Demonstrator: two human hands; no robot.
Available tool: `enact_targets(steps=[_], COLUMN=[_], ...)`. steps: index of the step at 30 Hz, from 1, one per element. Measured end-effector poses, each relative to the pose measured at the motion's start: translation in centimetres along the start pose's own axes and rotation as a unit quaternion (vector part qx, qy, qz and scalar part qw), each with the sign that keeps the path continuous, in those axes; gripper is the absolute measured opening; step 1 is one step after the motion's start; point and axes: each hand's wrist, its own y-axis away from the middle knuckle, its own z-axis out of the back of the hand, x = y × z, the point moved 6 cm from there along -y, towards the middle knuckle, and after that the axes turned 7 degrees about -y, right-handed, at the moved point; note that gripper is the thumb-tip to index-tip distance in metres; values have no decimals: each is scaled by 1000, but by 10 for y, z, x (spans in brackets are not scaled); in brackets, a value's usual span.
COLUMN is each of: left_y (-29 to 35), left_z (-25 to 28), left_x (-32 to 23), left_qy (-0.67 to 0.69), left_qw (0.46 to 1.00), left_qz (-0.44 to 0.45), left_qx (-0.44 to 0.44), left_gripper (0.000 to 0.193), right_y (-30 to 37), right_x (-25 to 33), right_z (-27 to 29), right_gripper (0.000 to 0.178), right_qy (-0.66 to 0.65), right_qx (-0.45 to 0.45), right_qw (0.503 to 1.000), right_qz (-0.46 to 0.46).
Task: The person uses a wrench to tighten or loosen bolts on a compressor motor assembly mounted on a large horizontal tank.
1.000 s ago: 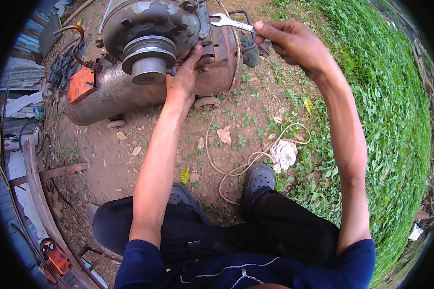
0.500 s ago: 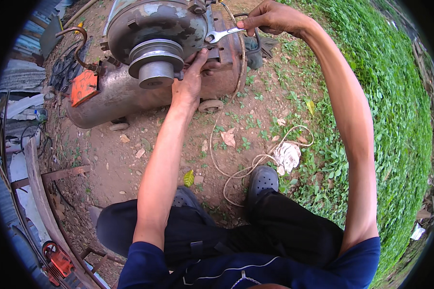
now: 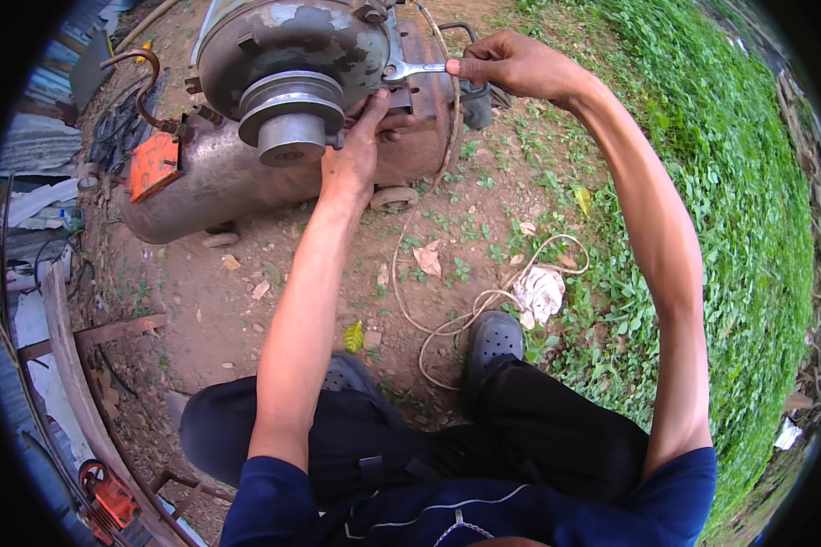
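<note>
The silver, double-grooved metal pulley [image 3: 292, 114] sits on the near side of a round housing of worn, patchy grey paint [image 3: 265, 50]. To the pulley's upper right, a shiny steel open-ended wrench [image 3: 421, 68] has its head at a small bolt [image 3: 389, 73]. The right hand [image 3: 517, 66], farther right of the pulley, pinches the wrench's far end between thumb and fingers. The left hand [image 3: 354, 157] is just right of the pulley, thumb up near the wrench head; its other fingers are partly hidden, so whether they clamp anything cannot be told.

The wrench could slip if its head is poorly seated, since the pinch is at the very end, and the left thumb, just below, could get knocked. The thin tan cord [image 3: 453, 105], right of the pulley and close to the wrench handle, could snag the right hand during a wide swing.
</note>
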Motion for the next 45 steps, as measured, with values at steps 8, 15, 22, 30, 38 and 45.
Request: enact_targets(steps=[8,15,22,30,38,45], left_y=[0,-1,2,-5,1,2], left_z=[-1,-1,-3,1,1,-3], left_x=[0,3,-6,4,-4,-1], left_qy=[2,6,13,26,-3,44], left_qw=[1000,1000,1000,999,1000,999], left_qz=[-5,16,14,12,20,24], left_qx=[-7,-5,16,18,-17,-1], left_gripper=[22,21,21,16,20,16], right_y=[13,36,73,70,73,86], right_x=[6,16,28,47,38,63], right_z=[-1,-10,-71,-122,-72,-97], right_gripper=[59,59,43,26,26,22], right_qy=[34,20,-232,-469,-435,-609], right_qx=[-85,-156,-263,-273,1,-49], right_qw=[995,981,921,830,890,773], right_qz=[-34,-117,-169,-126,-138,-171])
